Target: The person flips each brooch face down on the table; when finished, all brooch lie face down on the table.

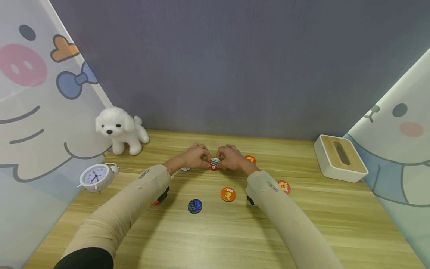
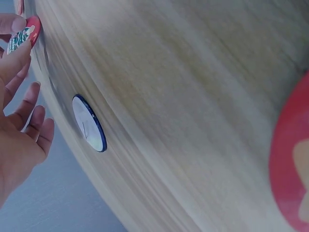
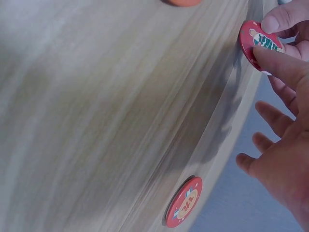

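Working over a wood-grain table (image 1: 208, 239), against a dark grey backdrop (image 1: 215, 67) filling the top of the frame. Pinching a tree badge (image 1: 214, 164) at mid-frame between thumb and forefinger of the left hand (image 1: 195, 156) and likewise of the right hand (image 1: 231, 157), almost closing both grips, spreading the spare fingers loosely. Tilting its printed face; not being able to tell about contact with the wood. Gripping only near the rim, so probably risking a slip or spin through uneven pressure. Crowding a white badge (image 1: 186, 169) left of centre and a red badge (image 1: 250, 159) right of centre, so risking a nudge from a low knuckle. Stretching the left sleeve (image 1: 127, 209) across a half-hidden badge (image 1: 156, 203) at lower left, so risking dragging it with a dipping forearm. Farther out, seeing an orange badge (image 1: 228, 194) and a blue badge (image 1: 195, 206) below centre, and an alarm clock (image 1: 97, 177) at far left.
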`<action>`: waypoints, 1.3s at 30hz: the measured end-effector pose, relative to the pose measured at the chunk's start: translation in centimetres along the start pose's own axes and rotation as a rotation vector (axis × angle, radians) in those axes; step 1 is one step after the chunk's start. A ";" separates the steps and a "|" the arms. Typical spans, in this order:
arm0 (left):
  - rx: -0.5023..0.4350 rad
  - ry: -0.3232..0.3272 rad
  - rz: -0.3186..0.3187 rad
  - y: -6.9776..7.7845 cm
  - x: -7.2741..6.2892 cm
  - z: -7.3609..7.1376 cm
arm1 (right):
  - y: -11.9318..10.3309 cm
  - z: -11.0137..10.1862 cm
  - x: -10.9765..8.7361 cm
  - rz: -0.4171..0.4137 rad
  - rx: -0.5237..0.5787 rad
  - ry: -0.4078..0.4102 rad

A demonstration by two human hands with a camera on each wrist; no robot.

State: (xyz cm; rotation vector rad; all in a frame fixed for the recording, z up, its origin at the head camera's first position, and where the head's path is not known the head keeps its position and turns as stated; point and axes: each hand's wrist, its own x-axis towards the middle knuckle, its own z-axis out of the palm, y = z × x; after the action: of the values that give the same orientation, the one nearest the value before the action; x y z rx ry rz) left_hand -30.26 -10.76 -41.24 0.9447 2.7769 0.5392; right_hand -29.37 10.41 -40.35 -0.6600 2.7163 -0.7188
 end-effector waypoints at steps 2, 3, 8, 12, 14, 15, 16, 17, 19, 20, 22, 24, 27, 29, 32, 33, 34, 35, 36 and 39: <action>0.002 0.007 0.009 -0.1 0.0 0.0 | 0.0 0.0 0.0 -0.016 -0.002 0.009; 0.002 0.009 0.015 -0.1 0.0 0.0 | 0.0 0.0 0.0 -0.024 -0.004 0.012; -0.018 0.016 0.028 -0.4 0.0 -0.2 | -0.1 -0.1 0.3 -0.057 -0.022 0.029; -0.021 0.022 0.043 -0.5 0.0 -0.2 | -0.1 0.0 0.5 -0.072 -0.042 0.038; -0.019 0.024 0.051 -0.5 0.0 -0.2 | -0.1 0.1 0.5 -0.077 -0.053 0.036; -0.018 0.024 0.053 -0.5 0.0 -0.2 | -0.1 0.1 0.5 -0.077 -0.056 0.034; -0.014 0.026 0.055 -0.5 0.0 -0.2 | -0.1 0.1 0.5 -0.079 -0.064 0.030; -0.008 0.026 0.055 -0.5 0.0 -0.2 | -0.2 0.2 0.5 -0.078 -0.069 0.024; 0.006 0.028 0.059 -0.5 0.1 -0.2 | -0.2 0.1 0.5 -0.070 -0.076 0.009; 0.012 0.025 0.057 -0.5 0.1 -0.2 | -0.2 0.1 0.5 -0.067 -0.082 0.001; 0.023 0.023 0.056 -0.4 0.0 -0.1 | -0.3 0.1 0.4 -0.052 -0.090 -0.016; 0.030 0.017 0.051 -0.3 -0.1 -0.2 | -0.4 0.0 0.3 -0.037 -0.094 -0.033; 0.041 0.008 0.044 -0.1 -0.3 -0.2 | -0.4 0.1 0.1 -0.023 -0.089 -0.052; 0.045 0.006 0.040 -0.2 -0.4 -0.2 | -0.5 0.2 0.0 -0.020 -0.085 -0.061; 0.043 0.010 0.044 -0.3 -0.5 -0.2 | -0.5 0.2 -0.2 -0.026 -0.082 -0.059; 0.041 0.013 0.047 -0.4 -0.5 -0.2 | -0.4 0.2 -0.2 -0.024 -0.079 -0.056; 0.041 0.014 0.046 -0.4 -0.5 -0.2 | -0.4 0.2 -0.3 -0.029 -0.078 -0.050; 0.039 0.014 0.043 -0.5 -0.6 -0.2 | -0.3 0.2 -0.4 -0.030 -0.073 -0.046; 0.036 0.014 0.043 -0.6 -0.6 -0.2 | -0.2 0.2 -0.5 -0.033 -0.065 -0.042; 0.009 0.008 0.034 -0.7 -0.7 -0.4 | 0.1 -0.1 -0.8 -0.038 -0.031 -0.028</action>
State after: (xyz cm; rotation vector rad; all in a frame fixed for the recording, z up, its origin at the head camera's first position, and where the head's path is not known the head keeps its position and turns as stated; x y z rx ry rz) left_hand -30.16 -11.82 -41.10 0.9957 2.7777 0.5369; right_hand -28.75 10.96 -40.19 -0.7257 2.7008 -0.6727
